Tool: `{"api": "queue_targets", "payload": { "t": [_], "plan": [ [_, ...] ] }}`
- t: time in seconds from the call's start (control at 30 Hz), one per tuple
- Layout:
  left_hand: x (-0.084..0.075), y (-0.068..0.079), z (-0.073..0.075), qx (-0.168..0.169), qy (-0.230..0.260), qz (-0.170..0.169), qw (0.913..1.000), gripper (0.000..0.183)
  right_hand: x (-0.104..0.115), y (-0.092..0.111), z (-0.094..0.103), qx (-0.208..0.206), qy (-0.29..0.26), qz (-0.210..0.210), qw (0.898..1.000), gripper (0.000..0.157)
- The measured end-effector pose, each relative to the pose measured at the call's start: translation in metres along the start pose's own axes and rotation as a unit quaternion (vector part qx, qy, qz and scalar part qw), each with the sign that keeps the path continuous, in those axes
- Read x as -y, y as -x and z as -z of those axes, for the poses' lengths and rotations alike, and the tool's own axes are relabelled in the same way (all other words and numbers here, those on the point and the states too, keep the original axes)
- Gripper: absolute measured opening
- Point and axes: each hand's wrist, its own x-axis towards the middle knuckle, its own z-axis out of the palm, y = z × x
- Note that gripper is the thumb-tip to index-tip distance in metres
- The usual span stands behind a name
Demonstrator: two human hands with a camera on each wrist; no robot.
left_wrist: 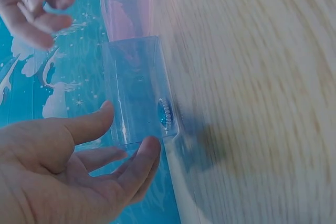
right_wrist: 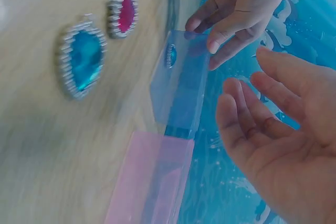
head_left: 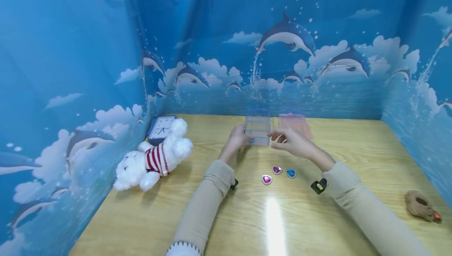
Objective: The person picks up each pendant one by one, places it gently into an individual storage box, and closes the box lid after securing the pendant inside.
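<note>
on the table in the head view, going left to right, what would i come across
White plush toy in a red-striped top, left hand, pink gem, darker pink gem, loose blue gem, brown fuzzy item.

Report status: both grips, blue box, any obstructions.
Left grip holding blue box, blue gem inside. Right grip empty, beside it. Three gems on table. Pink box alongside; nothing seen blocking.

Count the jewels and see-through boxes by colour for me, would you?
Blue jewels: 2, one of them inside the blue box
Pink or red jewels: 2
Blue box: 1
Pink box: 1
Total: 6
</note>
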Motion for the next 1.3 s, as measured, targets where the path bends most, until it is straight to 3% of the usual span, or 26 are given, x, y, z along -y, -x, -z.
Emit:
{"api": "queue_targets", "payload": {
  "t": [0.2, 0.4, 0.6, 1.0, 1.3],
  "plan": [
    [0.001, 0.000, 0.001, 0.000, -0.007, -0.006, 1.0000, 0.069, -0.009, 0.019, 0.002, 0.021, 0.013, 0.007, 1.000, 0.037],
    [0.002, 0.001, -0.001, -0.001, -0.011, -0.012, 0.9999, 0.068, -0.017, 0.039, 0.005, 0.087, 0.034, 0.025, 0.995, 0.035],
    [0.002, 0.000, -0.001, -0.001, -0.009, -0.011, 0.9999, 0.069, -0.023, 0.055, 0.005, 0.140, 0.047, 0.013, 0.989, 0.037],
    [0.004, 0.000, -0.001, 0.003, 0.005, -0.014, 0.9999, 0.070, -0.027, 0.067, -0.010, 0.136, 0.126, 0.055, 0.981, 0.040],
    [0.003, 0.000, -0.001, 0.006, 0.004, -0.014, 0.9999, 0.067, -0.029, 0.066, -0.013, 0.120, 0.157, 0.077, 0.977, 0.027]
  ]
}}
